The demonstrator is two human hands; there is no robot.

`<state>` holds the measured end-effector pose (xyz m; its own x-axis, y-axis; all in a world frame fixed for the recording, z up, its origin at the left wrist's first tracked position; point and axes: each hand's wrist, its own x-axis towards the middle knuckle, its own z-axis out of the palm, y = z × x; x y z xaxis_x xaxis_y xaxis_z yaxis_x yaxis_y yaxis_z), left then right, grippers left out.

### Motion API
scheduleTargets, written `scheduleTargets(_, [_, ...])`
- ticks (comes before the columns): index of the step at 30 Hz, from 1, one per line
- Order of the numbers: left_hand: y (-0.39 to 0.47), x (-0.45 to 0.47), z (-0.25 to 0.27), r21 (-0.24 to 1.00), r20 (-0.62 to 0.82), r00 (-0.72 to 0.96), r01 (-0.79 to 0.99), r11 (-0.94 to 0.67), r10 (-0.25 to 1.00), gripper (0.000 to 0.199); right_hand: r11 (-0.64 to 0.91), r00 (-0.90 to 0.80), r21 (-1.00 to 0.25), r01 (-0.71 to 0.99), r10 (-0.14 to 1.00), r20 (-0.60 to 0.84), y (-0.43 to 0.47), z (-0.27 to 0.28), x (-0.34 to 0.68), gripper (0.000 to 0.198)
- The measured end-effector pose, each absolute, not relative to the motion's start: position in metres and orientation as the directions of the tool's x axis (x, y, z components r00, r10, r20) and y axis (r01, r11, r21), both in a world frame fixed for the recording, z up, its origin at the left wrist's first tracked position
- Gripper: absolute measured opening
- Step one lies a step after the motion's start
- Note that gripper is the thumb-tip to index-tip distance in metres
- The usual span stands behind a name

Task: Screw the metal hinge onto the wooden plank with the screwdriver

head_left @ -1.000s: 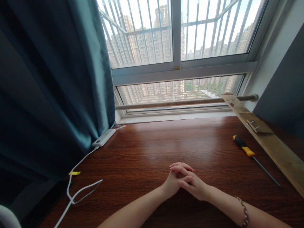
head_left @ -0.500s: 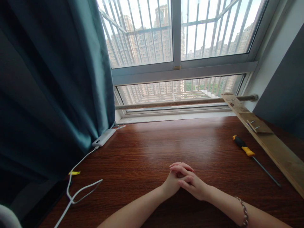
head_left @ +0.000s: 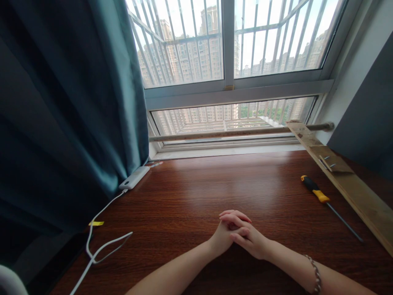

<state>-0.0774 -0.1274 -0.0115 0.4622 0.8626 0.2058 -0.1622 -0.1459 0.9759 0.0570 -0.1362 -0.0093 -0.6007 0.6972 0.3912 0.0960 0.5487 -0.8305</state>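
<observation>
My left hand and my right hand are clasped together on the brown wooden tabletop, fingers interlaced. Both are closed, and no object shows between them; the inside of the clasp is hidden. A braided bracelet circles my right wrist. Off to the right of my hands lies a screwdriver with a black and yellow handle, its metal shaft pointing toward the near right.
A long wooden board with nails in a small block lies along the right side. At left, a white device with a white cable rests beside a dark blue curtain. Behind stands a barred window with a horizontal pole.
</observation>
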Motion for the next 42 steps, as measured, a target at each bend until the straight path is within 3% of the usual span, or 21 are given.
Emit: scheduleTargets(42, [-0.1273, -0.0782, -0.0129, 0.977, 0.204, 0.461, -0.147, -0.152, 0.864, 0.023, 0.541, -0.603, -0.837, 0.080, 0.695, 0.392, -0.1364, -0.0085, 0.0565, 0.038])
